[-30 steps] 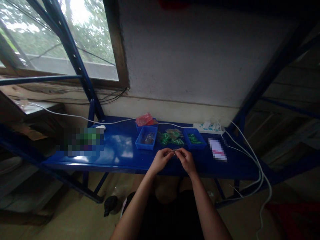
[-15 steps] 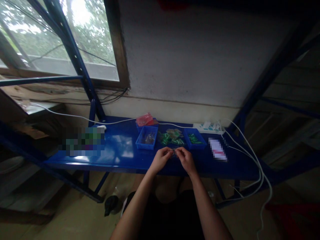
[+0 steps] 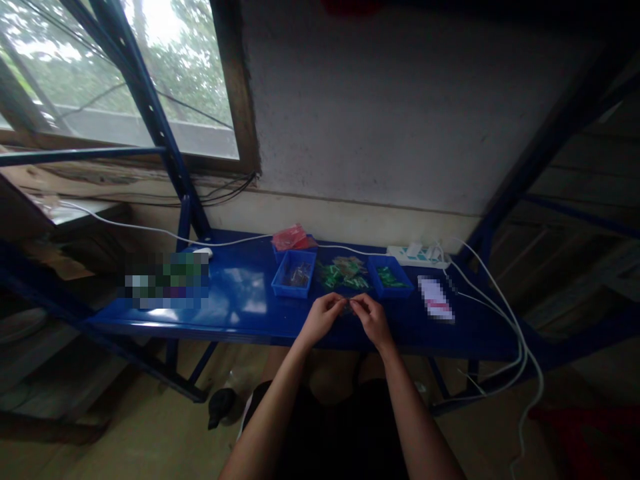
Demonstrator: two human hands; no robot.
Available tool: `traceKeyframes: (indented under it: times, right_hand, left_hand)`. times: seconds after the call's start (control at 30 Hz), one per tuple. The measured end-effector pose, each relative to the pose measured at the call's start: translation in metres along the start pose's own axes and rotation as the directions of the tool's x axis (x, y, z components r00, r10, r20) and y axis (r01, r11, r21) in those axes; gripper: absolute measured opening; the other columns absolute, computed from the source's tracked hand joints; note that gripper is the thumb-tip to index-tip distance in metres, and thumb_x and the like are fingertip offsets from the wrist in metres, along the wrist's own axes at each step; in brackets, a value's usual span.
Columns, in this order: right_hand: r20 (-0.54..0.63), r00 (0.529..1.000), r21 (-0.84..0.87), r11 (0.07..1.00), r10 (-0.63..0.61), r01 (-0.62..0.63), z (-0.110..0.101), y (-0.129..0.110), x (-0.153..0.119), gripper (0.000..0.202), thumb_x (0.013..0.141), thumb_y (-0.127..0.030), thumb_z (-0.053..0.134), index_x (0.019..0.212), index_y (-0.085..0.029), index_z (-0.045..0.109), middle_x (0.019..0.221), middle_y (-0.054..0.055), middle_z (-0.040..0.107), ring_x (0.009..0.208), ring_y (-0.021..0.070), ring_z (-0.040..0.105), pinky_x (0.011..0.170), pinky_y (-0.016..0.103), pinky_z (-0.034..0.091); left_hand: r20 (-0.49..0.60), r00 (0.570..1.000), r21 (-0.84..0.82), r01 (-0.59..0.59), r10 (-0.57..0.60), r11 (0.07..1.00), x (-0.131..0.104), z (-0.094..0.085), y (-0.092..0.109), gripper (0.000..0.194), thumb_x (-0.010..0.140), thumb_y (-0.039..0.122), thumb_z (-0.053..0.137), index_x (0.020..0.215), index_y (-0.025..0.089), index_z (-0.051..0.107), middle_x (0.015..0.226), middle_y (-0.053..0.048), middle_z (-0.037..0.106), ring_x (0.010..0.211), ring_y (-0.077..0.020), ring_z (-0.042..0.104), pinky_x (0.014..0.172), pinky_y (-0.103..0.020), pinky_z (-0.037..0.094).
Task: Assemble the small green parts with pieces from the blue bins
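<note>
My left hand (image 3: pixel 323 317) and my right hand (image 3: pixel 370 317) meet fingertip to fingertip over the front part of the blue table (image 3: pixel 235 320). Both are closed in a pinch; what lies between the fingers is too small and dark to name. Just beyond them spreads a loose pile of small green and clear pieces (image 3: pixel 345 272). A blue tray (image 3: pixel 293 292) left of the pile contains small greyish metallic-looking pieces. To the right, another blue tray (image 3: pixel 395 292) holds small green pieces.
Red plastic bags (image 3: pixel 290 237) lie on a tray at the back. A white power strip (image 3: pixel 417 256) with cables (image 3: pixel 520 347) sits back right, near a blurred-out white item (image 3: pixel 436 298). Blue posts (image 3: pixel 150 113) frame the table. A dark bottle (image 3: pixel 221 405) is on the floor.
My hands stay nearly in place, with only slight movement at the fingertips. The trays and the pile look the same.
</note>
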State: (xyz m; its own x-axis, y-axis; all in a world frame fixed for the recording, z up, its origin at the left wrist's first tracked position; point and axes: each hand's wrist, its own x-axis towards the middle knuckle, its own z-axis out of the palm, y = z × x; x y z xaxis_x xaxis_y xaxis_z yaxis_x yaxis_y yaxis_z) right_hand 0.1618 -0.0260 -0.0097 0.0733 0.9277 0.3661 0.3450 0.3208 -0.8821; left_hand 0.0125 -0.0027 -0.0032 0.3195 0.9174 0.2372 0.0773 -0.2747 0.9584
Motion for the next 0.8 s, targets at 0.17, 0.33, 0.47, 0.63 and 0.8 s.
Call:
traceKeyframes:
  times: [0.17,0.33,0.47,0.63,0.8]
  right_hand:
    - [-0.001,1.000,0.003,1.000,-0.006,0.006,0.0000,-0.0034,-0.0007,0.022,0.081,-0.040,0.053,0.071,-0.020,0.056,0.062,0.000,0.058,0.061,0.0156,0.055,0.058,0.026,0.043]
    - [0.000,1.000,0.017,1.000,-0.008,0.008,0.0013,-0.0028,0.0010,0.025,0.080,-0.043,0.054,0.072,-0.020,0.058,0.066,0.001,0.061,0.063,0.0161,0.056,0.058,0.026,0.045]
    - [0.028,1.000,0.009,1.000,-0.009,0.009,0.0016,-0.0005,0.0018,0.026,0.082,-0.044,0.052,0.074,-0.020,0.059,0.066,0.001,0.061,0.063,0.0166,0.057,0.059,0.026,0.045]
    - [0.035,0.999,0.012,1.000,-0.009,0.008,0.0020,-0.0002,0.0007,0.024,0.083,-0.043,0.051,0.076,-0.020,0.058,0.065,0.001,0.060,0.062,0.0172,0.058,0.060,0.027,0.045]
    - [0.037,0.999,0.018,1.000,-0.013,0.013,0.0018,-0.0020,-0.0008,0.022,0.083,-0.041,0.050,0.077,-0.021,0.056,0.065,0.001,0.059,0.063,0.0169,0.057,0.061,0.027,0.045]
  left_hand:
    - [0.016,1.000,-0.015,0.005,-0.005,1.000,-0.0003,-0.0006,0.0016,0.031,0.081,0.043,0.054,0.073,0.013,0.059,0.062,0.001,0.053,0.059,-0.0112,0.046,0.055,-0.021,0.035]
    - [0.034,0.999,0.035,-0.025,0.023,0.999,-0.0013,-0.0021,0.0062,0.033,0.081,0.045,0.052,0.073,0.014,0.059,0.063,0.001,0.054,0.061,-0.0122,0.047,0.058,-0.023,0.037]
    - [0.036,0.999,0.036,-0.034,0.033,0.999,-0.0008,-0.0016,0.0043,0.031,0.082,0.043,0.052,0.074,0.014,0.060,0.064,0.000,0.056,0.062,-0.0130,0.048,0.060,-0.023,0.037]
    - [0.046,0.998,0.029,-0.036,0.035,0.999,0.0002,-0.0004,0.0014,0.031,0.082,0.043,0.052,0.075,0.014,0.060,0.066,-0.001,0.058,0.062,-0.0130,0.050,0.059,-0.023,0.038]
    - [0.048,0.999,0.023,-0.017,0.016,1.000,-0.0001,-0.0003,0.0035,0.029,0.081,0.041,0.053,0.075,0.013,0.060,0.063,0.000,0.057,0.060,-0.0125,0.049,0.058,-0.022,0.037]
